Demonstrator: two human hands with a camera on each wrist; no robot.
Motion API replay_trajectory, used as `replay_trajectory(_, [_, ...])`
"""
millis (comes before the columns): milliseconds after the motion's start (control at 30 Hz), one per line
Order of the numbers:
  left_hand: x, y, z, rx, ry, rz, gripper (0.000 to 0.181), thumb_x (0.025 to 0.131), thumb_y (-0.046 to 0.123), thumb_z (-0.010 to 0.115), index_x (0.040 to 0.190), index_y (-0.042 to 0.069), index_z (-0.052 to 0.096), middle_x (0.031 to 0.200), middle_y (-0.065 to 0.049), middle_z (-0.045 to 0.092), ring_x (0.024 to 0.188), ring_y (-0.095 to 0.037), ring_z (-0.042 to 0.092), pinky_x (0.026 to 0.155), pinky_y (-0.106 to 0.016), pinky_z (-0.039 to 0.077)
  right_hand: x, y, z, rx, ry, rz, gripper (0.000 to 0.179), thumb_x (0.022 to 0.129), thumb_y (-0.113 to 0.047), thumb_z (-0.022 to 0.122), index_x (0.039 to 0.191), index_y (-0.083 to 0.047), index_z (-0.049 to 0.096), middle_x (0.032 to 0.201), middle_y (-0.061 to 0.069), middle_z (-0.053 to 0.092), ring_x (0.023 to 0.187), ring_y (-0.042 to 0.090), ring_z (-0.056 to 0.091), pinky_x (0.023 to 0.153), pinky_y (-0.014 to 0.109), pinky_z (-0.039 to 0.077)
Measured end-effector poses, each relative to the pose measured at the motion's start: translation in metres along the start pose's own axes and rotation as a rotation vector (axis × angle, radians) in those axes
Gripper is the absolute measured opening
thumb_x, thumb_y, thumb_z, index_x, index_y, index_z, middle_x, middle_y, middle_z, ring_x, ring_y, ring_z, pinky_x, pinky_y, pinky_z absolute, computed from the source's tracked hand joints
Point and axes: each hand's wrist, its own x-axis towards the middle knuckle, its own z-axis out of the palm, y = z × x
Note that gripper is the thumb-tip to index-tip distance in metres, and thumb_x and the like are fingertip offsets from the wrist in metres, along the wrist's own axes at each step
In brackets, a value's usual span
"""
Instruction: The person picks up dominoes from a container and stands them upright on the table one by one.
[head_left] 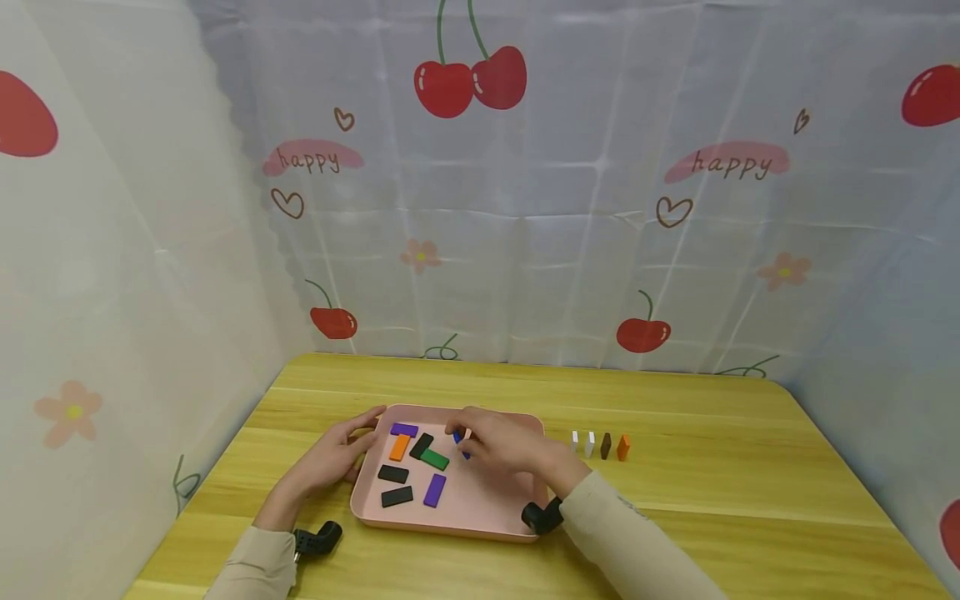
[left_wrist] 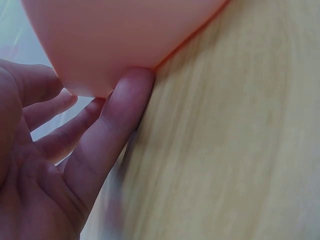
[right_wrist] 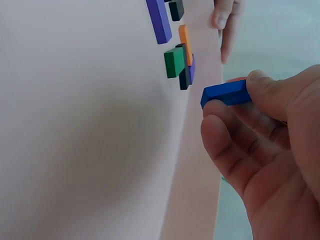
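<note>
Inside a shallow pink tray (head_left: pixel 480 500) on the table, my right hand (head_left: pixel 498 439) pinches a small blue domino block (right_wrist: pixel 225 92) between thumb and fingers. The right wrist view shows it raised clear of the tray floor. At the tray's left side, my left hand (head_left: pixel 335 454) holds the edge, its thumb against the outer wall in the left wrist view. Left of the blue block lie a green block (head_left: pixel 435 459), an orange block (head_left: pixel 400 447), two purple blocks, one nearer the front (head_left: pixel 434 491), and several black blocks (head_left: pixel 397 497). The green one touches or overlaps a black one.
Right of the tray, two white blocks (head_left: pixel 590 444), a dark brown block (head_left: pixel 606 446) and an orange block (head_left: pixel 624 447) stand upright in a spaced row on the wooden table (head_left: pixel 712 483). A printed curtain (head_left: pixel 540 275) hangs behind and at both sides.
</note>
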Motion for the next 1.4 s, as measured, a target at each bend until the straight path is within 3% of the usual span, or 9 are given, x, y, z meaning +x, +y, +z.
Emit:
replay_trajectory(267, [0.0,0.0,0.0,-0.008,0.0,-0.006,0.055,0.11,0.027,0.051,0.162,0.028,0.035,0.159,-0.02,0.04,0.121,-0.034,0.063,0.074,-0.044,0.065,-0.013,-0.001,-0.006,0.028,-0.017,-0.045,0.028,0.103,-0.014,0.063,0.131,-0.01,0.063,0.115,-0.003,0.064,0.099,0.008,0.057,0.091,0.023,0.054])
replay_trajectory(667, [0.0,0.002,-0.001,-0.002,-0.004,-0.002,0.054,0.11,0.026,0.05,0.162,0.028,0.034,0.158,-0.021,0.04,0.12,-0.034,0.063,0.074,-0.044,0.065,-0.039,0.006,-0.016,0.064,0.056,-0.116,0.025,0.102,-0.01,0.063,0.127,-0.009,0.063,0.118,0.008,0.068,0.101,0.012,0.064,0.085,0.024,0.057])
replay_trajectory(800, [0.0,0.001,-0.001,-0.005,-0.009,0.001,0.053,0.111,0.025,0.049,0.162,0.028,0.034,0.157,-0.021,0.04,0.119,-0.033,0.064,0.074,-0.045,0.065,-0.051,0.01,-0.02,0.167,0.043,-0.078,0.024,0.104,-0.011,0.061,0.128,-0.014,0.062,0.119,0.009,0.066,0.099,0.013,0.063,0.084,0.023,0.056])
replay_trajectory(933, [0.0,0.001,0.0,-0.008,-0.01,-0.001,0.053,0.111,0.024,0.048,0.162,0.028,0.035,0.157,-0.021,0.04,0.118,-0.033,0.064,0.074,-0.045,0.065,-0.064,0.016,-0.023,0.187,0.051,-0.033,0.024,0.105,-0.015,0.06,0.128,-0.018,0.062,0.122,0.008,0.065,0.1,0.012,0.062,0.084,0.024,0.056])
replay_trajectory(1167, [0.0,0.001,0.0,-0.002,-0.007,0.001,0.053,0.111,0.024,0.048,0.162,0.028,0.035,0.157,-0.021,0.041,0.118,-0.033,0.064,0.074,-0.045,0.065,-0.087,0.03,-0.025,0.206,0.108,-0.023,0.024,0.106,-0.018,0.059,0.13,-0.018,0.063,0.122,0.009,0.067,0.098,0.011,0.064,0.081,0.025,0.057])
replay_trajectory(1400, [0.001,-0.002,-0.002,-0.009,-0.019,0.014,0.054,0.11,0.027,0.05,0.162,0.027,0.034,0.157,-0.022,0.041,0.119,-0.033,0.065,0.074,-0.045,0.065,-0.106,0.043,-0.021,0.238,0.219,-0.056,0.023,0.105,-0.014,0.061,0.127,-0.018,0.062,0.119,0.011,0.067,0.098,0.013,0.065,0.081,0.026,0.058])
